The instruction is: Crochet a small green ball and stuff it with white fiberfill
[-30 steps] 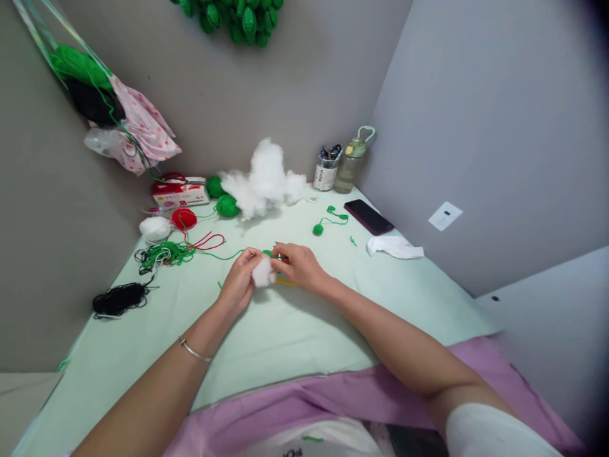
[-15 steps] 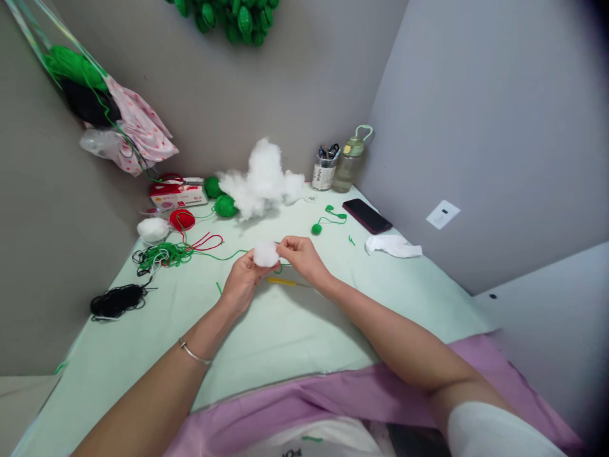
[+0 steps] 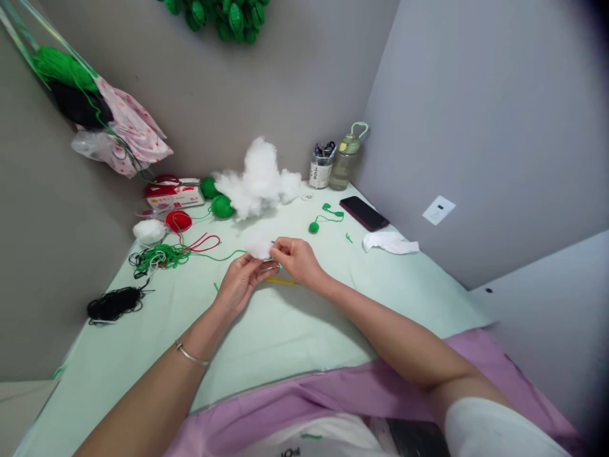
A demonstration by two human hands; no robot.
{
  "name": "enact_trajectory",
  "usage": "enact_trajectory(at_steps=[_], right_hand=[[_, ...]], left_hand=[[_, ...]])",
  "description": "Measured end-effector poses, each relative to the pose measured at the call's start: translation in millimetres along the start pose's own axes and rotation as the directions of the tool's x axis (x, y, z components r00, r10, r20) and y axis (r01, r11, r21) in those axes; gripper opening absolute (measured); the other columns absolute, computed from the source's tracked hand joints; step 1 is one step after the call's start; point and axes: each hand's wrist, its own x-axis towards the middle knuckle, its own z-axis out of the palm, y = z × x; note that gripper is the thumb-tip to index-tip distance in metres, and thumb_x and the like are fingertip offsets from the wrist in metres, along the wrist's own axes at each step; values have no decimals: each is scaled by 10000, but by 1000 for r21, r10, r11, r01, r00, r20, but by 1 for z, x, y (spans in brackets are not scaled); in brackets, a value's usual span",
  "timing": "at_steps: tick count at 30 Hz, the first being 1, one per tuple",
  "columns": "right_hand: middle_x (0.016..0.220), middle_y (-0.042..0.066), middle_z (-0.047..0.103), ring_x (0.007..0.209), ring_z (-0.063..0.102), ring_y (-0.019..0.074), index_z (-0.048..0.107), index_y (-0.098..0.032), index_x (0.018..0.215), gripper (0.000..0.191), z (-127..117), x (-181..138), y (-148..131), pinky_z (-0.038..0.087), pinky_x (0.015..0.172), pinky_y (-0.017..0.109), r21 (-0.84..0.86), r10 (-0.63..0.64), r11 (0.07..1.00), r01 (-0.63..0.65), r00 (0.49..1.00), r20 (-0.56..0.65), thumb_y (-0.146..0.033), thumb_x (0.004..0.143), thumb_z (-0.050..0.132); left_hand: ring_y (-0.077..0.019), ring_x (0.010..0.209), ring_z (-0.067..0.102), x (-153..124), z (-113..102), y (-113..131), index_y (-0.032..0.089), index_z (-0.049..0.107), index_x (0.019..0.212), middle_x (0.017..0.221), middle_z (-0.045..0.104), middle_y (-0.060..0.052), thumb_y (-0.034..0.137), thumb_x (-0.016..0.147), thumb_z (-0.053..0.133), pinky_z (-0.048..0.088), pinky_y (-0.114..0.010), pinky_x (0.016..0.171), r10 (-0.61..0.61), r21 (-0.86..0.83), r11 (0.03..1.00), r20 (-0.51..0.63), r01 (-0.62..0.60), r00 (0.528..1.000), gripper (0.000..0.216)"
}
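A small tuft of white stuffing (image 3: 259, 245) sits between my two hands above the table. My left hand (image 3: 242, 279) is closed on the tuft from the left, its thumb and fingers at the lower edge. At the tuft's right side, my right hand (image 3: 299, 259) has thumb and forefinger pinched together; what lies in the pinch is too small to make out. Green yarn (image 3: 214, 257) runs from the left to my left hand. Beneath the hands lies a yellow-handled tool (image 3: 280, 280), its right end hidden by my right hand.
A large heap of white stuffing (image 3: 261, 181) stands at the back beside green yarn balls (image 3: 222, 205). Tangled green yarn (image 3: 164, 256) and black yarn (image 3: 114, 304) lie left. A phone (image 3: 364, 212), a white cloth (image 3: 391, 242) and a water bottle (image 3: 345, 162) are on the right.
The white tuft has shifted slightly left and now looks looser and wider. My right hand has moved a little left with it. The view has shifted slightly.
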Motion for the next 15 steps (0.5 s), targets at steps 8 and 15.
enact_trajectory(at_steps=[8, 15], right_hand=[[577, -66, 453, 582, 376, 102, 511, -199, 660, 187, -3, -1, 0, 265, 608, 256, -69, -88, 993, 97, 989, 121, -263, 836, 519], [604, -68, 478, 607, 397, 107, 522, -201, 703, 115, 2, -8, -5, 264, 616, 253, -42, -134, 988, 150, 954, 268, -216, 813, 551]], left_hand=[[-169, 671, 691, 3, -1, 2, 126, 737, 798, 737, 737, -50, 256, 634, 829, 630, -323, 731, -11, 40, 999, -5, 12, 1000, 228], [-142, 667, 618, 7, -4, -10, 166, 671, 860, 735, 678, 28, 201, 576, 772, 545, -228, 592, 151, 124, 983, -144, -134, 978, 304]])
